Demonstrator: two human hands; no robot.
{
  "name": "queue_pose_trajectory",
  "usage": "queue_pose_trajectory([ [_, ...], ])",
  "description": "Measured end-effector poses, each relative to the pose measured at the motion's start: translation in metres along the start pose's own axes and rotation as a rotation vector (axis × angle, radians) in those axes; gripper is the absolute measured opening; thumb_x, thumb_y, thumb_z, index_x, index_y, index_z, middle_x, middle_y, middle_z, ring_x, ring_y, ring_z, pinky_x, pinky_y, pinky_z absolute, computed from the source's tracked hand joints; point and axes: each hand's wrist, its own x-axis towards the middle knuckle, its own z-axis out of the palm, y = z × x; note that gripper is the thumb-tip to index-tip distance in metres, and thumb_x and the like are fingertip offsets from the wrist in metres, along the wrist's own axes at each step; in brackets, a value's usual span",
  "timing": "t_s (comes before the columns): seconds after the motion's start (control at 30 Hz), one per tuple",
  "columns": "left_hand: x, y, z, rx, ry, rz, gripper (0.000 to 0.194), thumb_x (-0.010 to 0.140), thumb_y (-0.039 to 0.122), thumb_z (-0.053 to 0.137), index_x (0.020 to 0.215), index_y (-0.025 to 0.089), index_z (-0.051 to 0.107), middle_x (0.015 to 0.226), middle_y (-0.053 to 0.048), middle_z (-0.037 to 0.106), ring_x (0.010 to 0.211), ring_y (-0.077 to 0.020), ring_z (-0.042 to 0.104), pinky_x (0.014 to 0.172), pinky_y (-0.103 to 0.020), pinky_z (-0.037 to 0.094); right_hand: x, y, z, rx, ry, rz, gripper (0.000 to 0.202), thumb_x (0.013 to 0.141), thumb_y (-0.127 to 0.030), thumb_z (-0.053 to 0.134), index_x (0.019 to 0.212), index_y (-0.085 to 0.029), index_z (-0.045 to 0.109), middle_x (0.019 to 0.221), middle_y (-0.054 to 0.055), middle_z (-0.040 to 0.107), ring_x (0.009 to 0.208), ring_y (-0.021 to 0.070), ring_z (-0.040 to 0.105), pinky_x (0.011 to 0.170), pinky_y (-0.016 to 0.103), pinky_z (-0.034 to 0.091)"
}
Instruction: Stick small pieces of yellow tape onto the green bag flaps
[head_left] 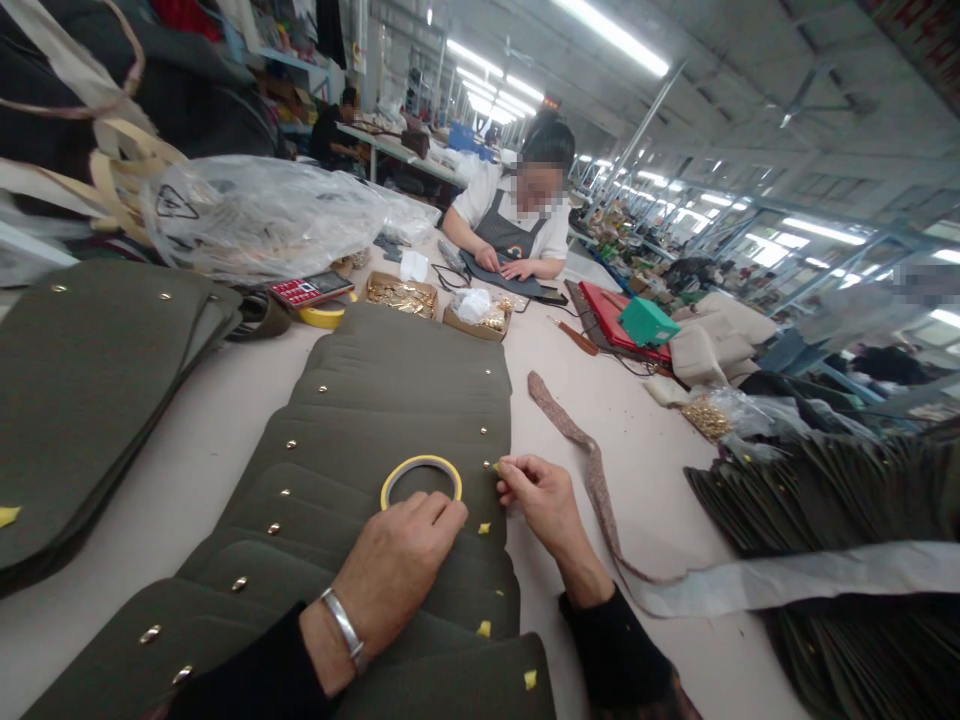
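Observation:
Overlapping dark olive panels lie fanned out on the table in front of me, with gold studs along both sides. My left hand, a silver bracelet at its wrist, is closed on a roll of yellow tape held above the panels. My right hand pinches a small piece of yellow tape at a gold stud on the panels' right edge. Nearer to me, small yellow tape pieces cover spots along that same edge.
A stack of olive panels lies at left, and a dense row of dark pieces at right. A brown-and-white strip crosses the table. Boxes of gold hardware stand ahead, where a co-worker handles a dark piece.

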Motion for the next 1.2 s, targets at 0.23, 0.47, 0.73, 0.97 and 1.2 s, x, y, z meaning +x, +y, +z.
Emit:
queue_pose_trajectory([
  [0.23, 0.005, 0.001, 0.002, 0.077, -0.215, 0.006, 0.011, 0.09, 0.011, 0.049, 0.09, 0.019, 0.056, 0.089, -0.004, 0.062, 0.082, -0.0197, 0.054, 0.069, -0.03, 0.048, 0.016, 0.003, 0.003, -0.317, -0.05, -0.164, 0.021, 0.081, -0.033, 0.059, 0.079, -0.015, 0.07, 0.061, 0.002, 0.066, 0.055, 0.0141, 0.061, 0.054, 0.024, 0.05],
  [0.47, 0.002, 0.001, 0.003, 0.053, -0.235, -0.009, 0.012, 0.091, 0.011, 0.047, 0.09, 0.019, 0.056, 0.091, -0.004, 0.061, 0.082, -0.0217, 0.055, 0.07, -0.034, 0.049, 0.019, -0.004, 0.011, -0.732, -0.019, -0.381, 0.015, 0.084, -0.019, 0.054, 0.088, -0.018, 0.068, 0.069, 0.001, 0.069, 0.064, 0.0163, 0.064, 0.064, 0.026, 0.046],
  [0.73, 0.001, 0.001, 0.002, 0.046, -0.217, -0.023, 0.012, 0.09, 0.01, 0.046, 0.09, 0.019, 0.055, 0.09, -0.004, 0.061, 0.08, -0.0203, 0.055, 0.07, -0.032, 0.048, 0.008, -0.008, -0.009, -0.909, -0.063, -0.755, 0.017, 0.094, -0.016, 0.045, 0.091, -0.017, 0.062, 0.084, 0.007, 0.066, 0.078, 0.0184, 0.064, 0.074, 0.029, 0.049],
  [0.97, 0.001, 0.001, 0.004, 0.034, -0.227, -0.032, 0.015, 0.09, 0.008, 0.044, 0.091, 0.019, 0.054, 0.09, -0.004, 0.061, 0.081, -0.022, 0.055, 0.07, -0.036, 0.05, 0.017, -0.023, 0.005, -1.298, -0.342, -0.701, 0.019, 0.09, -0.009, 0.048, 0.087, -0.014, 0.066, 0.082, 0.009, 0.066, 0.078, 0.0197, 0.063, 0.072, 0.028, 0.048],
  [1.2, 0.003, 0.003, -0.001, 0.051, -0.211, -0.049, 0.016, 0.089, 0.007, 0.044, 0.09, 0.019, 0.055, 0.089, -0.005, 0.06, 0.083, -0.0232, 0.056, 0.07, -0.036, 0.051, 0.03, -0.039, 0.03, -1.247, -0.137, -0.142, 0.022, 0.078, -0.014, 0.052, 0.075, -0.015, 0.074, 0.083, 0.014, 0.075, 0.079, 0.0224, 0.069, 0.067, 0.027, 0.043],
])
